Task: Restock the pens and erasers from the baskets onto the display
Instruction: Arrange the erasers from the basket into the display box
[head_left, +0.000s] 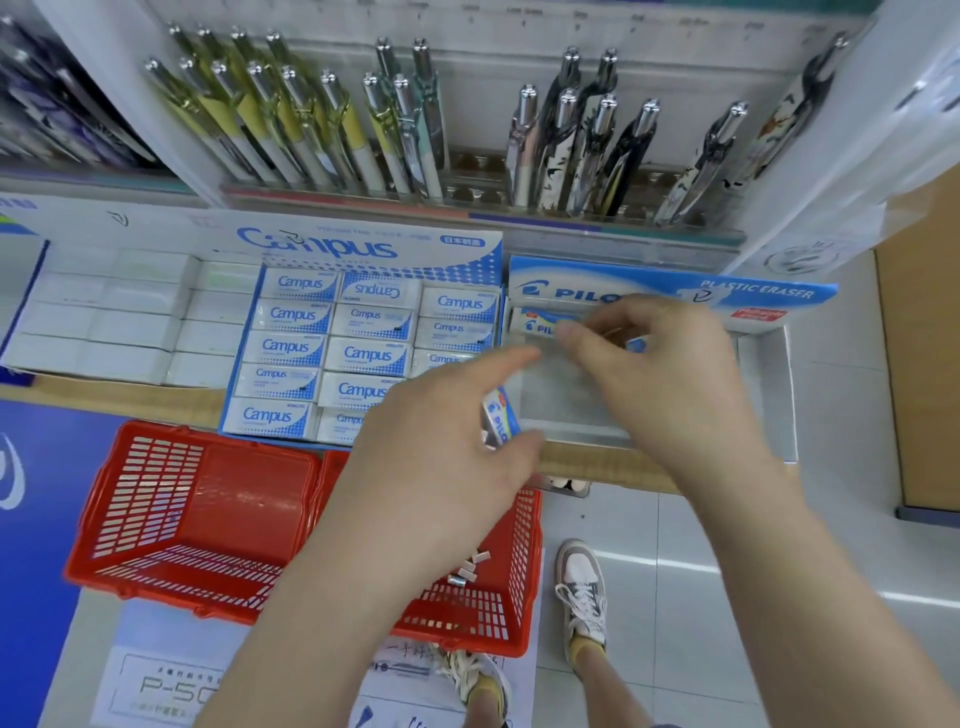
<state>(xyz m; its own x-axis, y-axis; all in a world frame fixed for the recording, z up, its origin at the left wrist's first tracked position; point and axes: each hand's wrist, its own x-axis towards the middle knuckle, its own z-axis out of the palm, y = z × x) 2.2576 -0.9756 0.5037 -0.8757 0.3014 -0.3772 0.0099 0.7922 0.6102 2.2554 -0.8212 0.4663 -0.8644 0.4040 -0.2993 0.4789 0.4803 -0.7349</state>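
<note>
A small white Pilot eraser (501, 415) in a blue-printed sleeve sits at frame centre, pinched in the left hand (441, 447) grip, just left of the Pilot display box (753, 292). The right hand (665, 374) reaches over that box with curled fingers; whether its grip holds anything, I cannot tell.

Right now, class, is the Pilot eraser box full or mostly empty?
Mostly empty: the Pilot eraser box shows a bare floor, with only one eraser visible at its back left.
</note>
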